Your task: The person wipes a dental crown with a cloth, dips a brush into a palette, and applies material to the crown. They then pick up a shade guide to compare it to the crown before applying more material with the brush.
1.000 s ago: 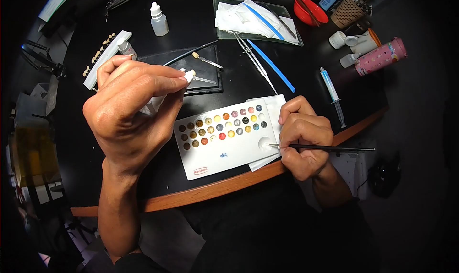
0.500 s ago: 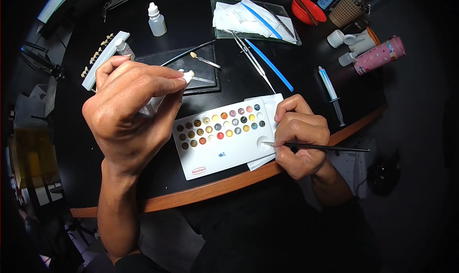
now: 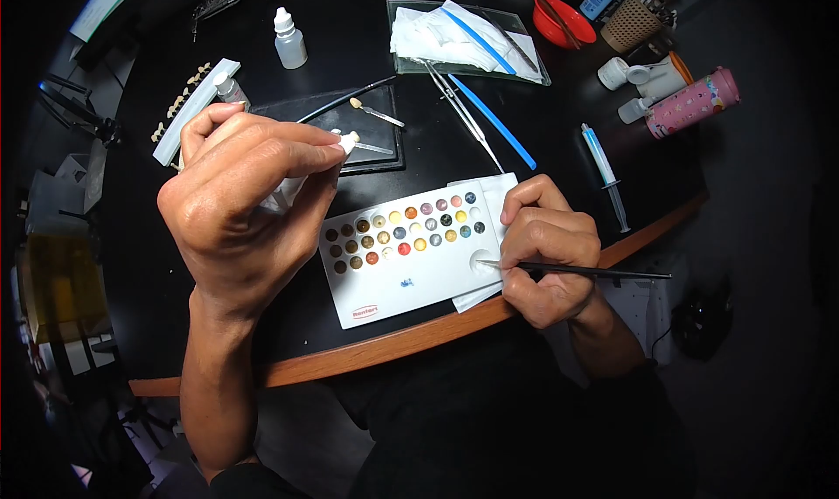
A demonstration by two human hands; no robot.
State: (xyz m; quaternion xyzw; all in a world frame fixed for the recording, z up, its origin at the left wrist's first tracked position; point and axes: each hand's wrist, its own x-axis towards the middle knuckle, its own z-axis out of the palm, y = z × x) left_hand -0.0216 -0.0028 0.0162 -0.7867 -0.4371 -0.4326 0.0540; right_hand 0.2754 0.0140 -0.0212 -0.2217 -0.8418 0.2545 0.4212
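My left hand (image 3: 249, 202) is raised over the left of the table, thumb and forefinger pinching a small white tooth-like piece (image 3: 349, 140); its exact shape is partly hidden by my fingers. In my right hand (image 3: 551, 250) is a thin dark-handled paintbrush (image 3: 603, 272), held near its tip. That tip rests at the round mixing well (image 3: 482, 260) of a white palette (image 3: 446, 287). Rows of small coloured wells fill the palette's upper part, and a blue smear (image 3: 406, 282) marks its lower area. Under its right side lies a white tissue (image 3: 498, 184).
Behind the palette are tweezers (image 3: 459, 106), a blue stick (image 3: 494, 123), a shade tab (image 3: 377, 112) on a black slab (image 3: 262, 106) and a dropper bottle (image 3: 290, 40). To the right lie a syringe (image 3: 603, 162) and a pink bottle (image 3: 695, 103). Tissue covers a glass plate (image 3: 398, 62).
My left hand has shifted very slightly right with the white piece. The brush handle has moved a touch left; its tip stays at the well.
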